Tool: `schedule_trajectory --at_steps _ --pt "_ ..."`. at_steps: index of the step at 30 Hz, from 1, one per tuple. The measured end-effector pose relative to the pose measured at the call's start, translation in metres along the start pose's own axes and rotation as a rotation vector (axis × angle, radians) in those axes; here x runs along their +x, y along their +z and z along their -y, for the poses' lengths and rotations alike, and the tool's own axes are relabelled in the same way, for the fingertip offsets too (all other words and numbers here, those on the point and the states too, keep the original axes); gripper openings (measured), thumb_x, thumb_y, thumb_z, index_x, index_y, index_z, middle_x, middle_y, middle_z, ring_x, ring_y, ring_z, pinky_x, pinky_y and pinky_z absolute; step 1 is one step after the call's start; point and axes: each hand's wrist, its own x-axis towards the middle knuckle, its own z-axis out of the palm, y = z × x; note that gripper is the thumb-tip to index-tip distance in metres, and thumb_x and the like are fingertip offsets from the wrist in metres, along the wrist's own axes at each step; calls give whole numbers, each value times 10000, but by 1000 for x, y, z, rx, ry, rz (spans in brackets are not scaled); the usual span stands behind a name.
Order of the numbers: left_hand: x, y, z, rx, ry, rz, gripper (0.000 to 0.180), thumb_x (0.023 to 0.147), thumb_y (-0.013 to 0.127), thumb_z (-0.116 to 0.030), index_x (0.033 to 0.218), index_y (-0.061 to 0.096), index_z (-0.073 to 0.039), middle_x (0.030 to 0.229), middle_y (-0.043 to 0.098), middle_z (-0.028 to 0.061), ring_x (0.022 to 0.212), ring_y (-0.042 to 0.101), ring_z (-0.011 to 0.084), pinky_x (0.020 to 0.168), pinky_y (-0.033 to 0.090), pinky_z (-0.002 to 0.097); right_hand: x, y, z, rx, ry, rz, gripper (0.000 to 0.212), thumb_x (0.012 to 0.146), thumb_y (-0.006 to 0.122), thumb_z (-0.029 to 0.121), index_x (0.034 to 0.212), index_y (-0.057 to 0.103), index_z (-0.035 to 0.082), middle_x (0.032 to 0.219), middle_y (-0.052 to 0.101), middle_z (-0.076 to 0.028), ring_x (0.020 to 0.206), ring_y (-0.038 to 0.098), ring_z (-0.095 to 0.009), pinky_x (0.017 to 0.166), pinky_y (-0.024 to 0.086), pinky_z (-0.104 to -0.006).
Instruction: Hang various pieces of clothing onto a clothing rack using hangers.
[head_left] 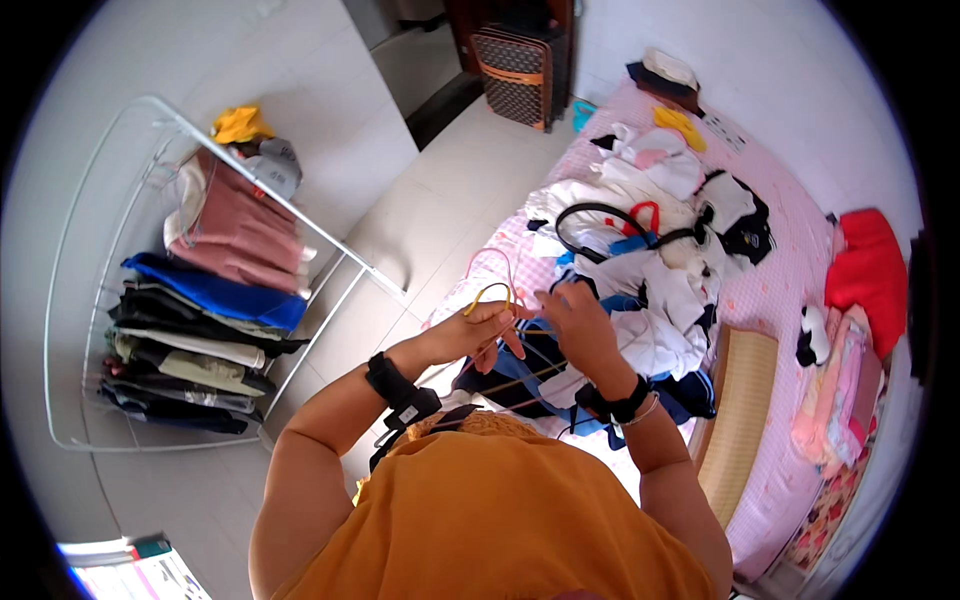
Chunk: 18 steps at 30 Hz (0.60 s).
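Left hand (485, 325) covers lower parts of yellow loop (488, 287), pink loop (490, 251) | right hand (580, 325): grip too small to tell | bodyward of hands: orange shirt (500, 520) cut by edge | far left, bodyward: striped bright thing (135, 575) cut off, kind unclear

I see a thin yellow hanger (487, 286) and a thin pink hanger (509, 264), gathered at the left hand (488, 326). Both have curved hooks; the pink hook reaches farther outward than the yellow.
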Motion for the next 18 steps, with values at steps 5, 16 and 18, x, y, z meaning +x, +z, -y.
schedule_trajectory --at_steps 5,16,18 --pt "-26 -48 14 -1 188 -36 341 973 357 -298 1157 500 -50 679 591 73 435 385 45 404 315 182 13 50 24 249 -57 149 172 800 559 90 966 575 48 809 575 -112 799 541 -310 660 427 -396" --pt "-117 -204 34 175 348 -382 273 916 386 -136 1107 552 -32 718 604 45 584 508 82 548 434 223 114 158 143 255 100 81 156 854 517 78 974 579 2 810 602 -173 641 578 -320 555 453 -348" --pt "-140 -247 41 347 354 -455 280 910 399 -148 1111 543 -17 730 615 73 626 570 153 606 466 272 146 179 170 193 65 -24 165 862 505 90 978 581 0 791 599 -172 618 577 -301 556 454 -344"
